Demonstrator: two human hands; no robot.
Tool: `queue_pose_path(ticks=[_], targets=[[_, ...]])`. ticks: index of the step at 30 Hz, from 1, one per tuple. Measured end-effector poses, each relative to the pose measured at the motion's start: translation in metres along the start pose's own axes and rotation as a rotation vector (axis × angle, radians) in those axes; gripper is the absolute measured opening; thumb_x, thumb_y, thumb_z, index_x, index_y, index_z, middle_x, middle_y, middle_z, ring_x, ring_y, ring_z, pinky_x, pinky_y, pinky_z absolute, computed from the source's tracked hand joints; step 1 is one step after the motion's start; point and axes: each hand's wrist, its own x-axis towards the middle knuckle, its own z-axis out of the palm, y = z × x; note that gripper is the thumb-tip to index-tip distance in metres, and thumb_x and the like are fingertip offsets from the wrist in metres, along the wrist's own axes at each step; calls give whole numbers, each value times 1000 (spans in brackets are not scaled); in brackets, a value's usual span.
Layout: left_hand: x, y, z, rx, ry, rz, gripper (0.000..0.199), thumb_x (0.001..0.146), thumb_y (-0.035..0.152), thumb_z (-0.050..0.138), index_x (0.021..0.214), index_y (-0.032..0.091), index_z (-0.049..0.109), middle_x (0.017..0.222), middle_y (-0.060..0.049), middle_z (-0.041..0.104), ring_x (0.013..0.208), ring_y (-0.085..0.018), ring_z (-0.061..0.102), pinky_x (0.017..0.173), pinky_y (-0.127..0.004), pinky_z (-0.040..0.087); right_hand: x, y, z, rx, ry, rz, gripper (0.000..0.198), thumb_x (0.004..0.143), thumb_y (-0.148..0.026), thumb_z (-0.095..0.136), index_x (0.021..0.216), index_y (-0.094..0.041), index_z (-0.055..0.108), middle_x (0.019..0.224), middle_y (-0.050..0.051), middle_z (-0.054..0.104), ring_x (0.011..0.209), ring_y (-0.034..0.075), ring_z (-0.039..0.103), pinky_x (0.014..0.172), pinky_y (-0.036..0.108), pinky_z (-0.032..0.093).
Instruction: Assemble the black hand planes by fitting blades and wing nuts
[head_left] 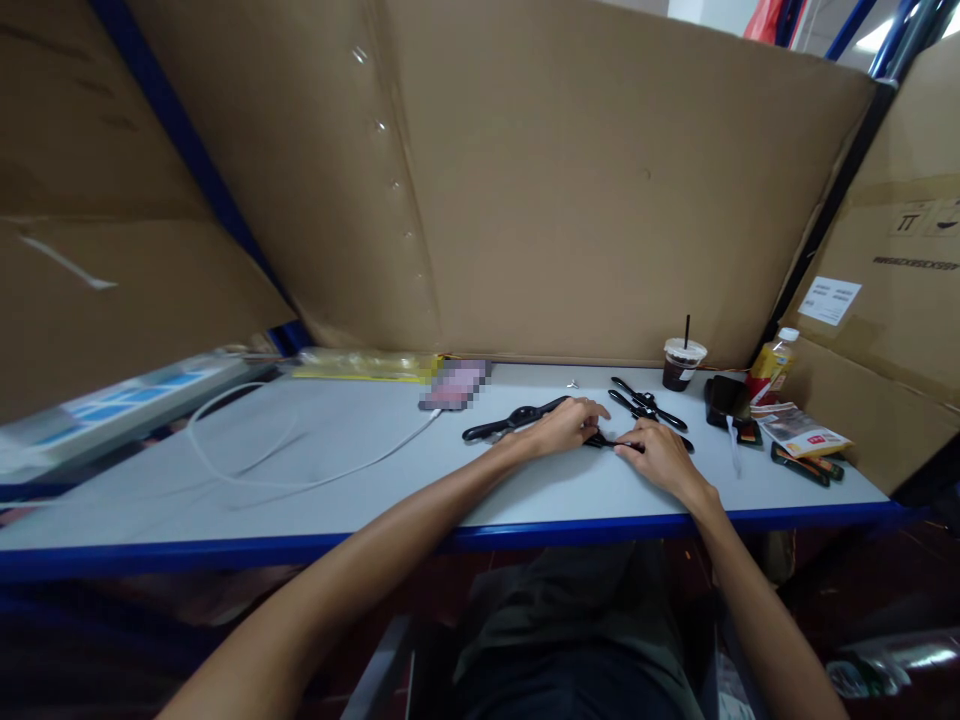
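My left hand [568,428] rests low over the table, with its index finger stretched forward and its other fingers bent down onto a slim black part [598,440]. Close beside it, my right hand [658,452] pinches the right end of that same part; its exact kind is hidden by the fingers. A long black two-bladed piece with a round hub, like a propeller [523,414], lies partly behind my left hand. Beyond my right hand lie two similar black propeller-like pieces [651,402], side by side and slanted.
A phone [454,384] with a white cable [367,465] lies left, before a yellow-edged plastic bag [364,364]. To the right stand a drink cup [682,364], a bottle [772,365] and a packet [801,430]. Cardboard [540,200] walls the back. A blue edge [525,535] borders the table.
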Motion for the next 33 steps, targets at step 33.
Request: queue_pose_path(ticks=[33], targets=[[-6, -2, -12, 155, 41, 53, 37, 80, 1, 51, 93, 22, 79, 109, -8, 66, 105, -23, 59, 96, -35, 47, 1, 3, 2, -2, 5, 21, 20, 95, -32, 64, 105, -29, 81, 97, 4, 70, 93, 19, 64, 81, 28, 44]])
